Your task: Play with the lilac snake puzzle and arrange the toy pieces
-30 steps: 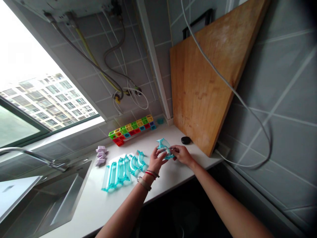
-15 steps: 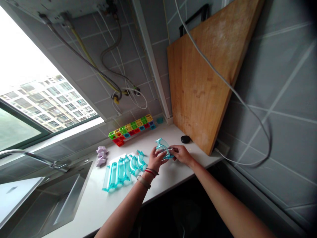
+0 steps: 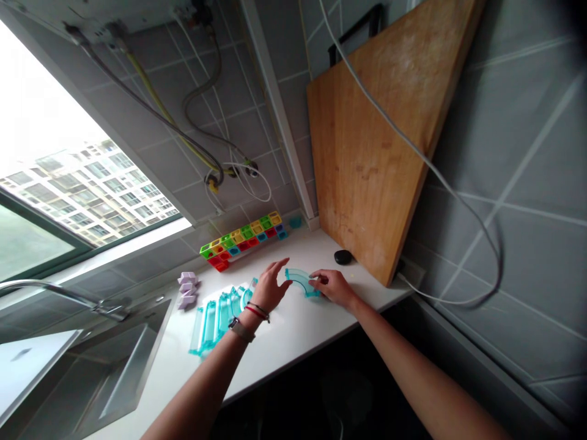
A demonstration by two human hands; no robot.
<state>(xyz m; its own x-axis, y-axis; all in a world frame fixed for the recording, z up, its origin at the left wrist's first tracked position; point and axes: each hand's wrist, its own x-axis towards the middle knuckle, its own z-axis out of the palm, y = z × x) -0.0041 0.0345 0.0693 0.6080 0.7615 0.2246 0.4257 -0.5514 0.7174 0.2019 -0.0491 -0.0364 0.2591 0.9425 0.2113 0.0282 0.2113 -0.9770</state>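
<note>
A curved piece of clear turquoise plastic track (image 3: 299, 276) is pinched at its right end by my right hand (image 3: 335, 286), just above the white counter. My left hand (image 3: 270, 286) is open at the track's left end, thumb and fingers spread apart; whether the thumb touches the track I cannot tell. Under and left of that hand lie several turquoise track pieces (image 3: 223, 315), straight ones in a row and curved ones partly hidden behind the hand and wrist.
A long stack of coloured hollow blocks (image 3: 243, 239) stands along the wall. Lilac blocks (image 3: 188, 289) sit near the sink (image 3: 123, 360). A black oval object (image 3: 342, 256) lies by the leaning wooden board (image 3: 367, 159). A small turquoise piece (image 3: 295, 222) rests in the back corner.
My left hand has let go of the curved track and moved left, its fingers opening. The track has turned flatter, its curve now facing up, still in my right hand.
</note>
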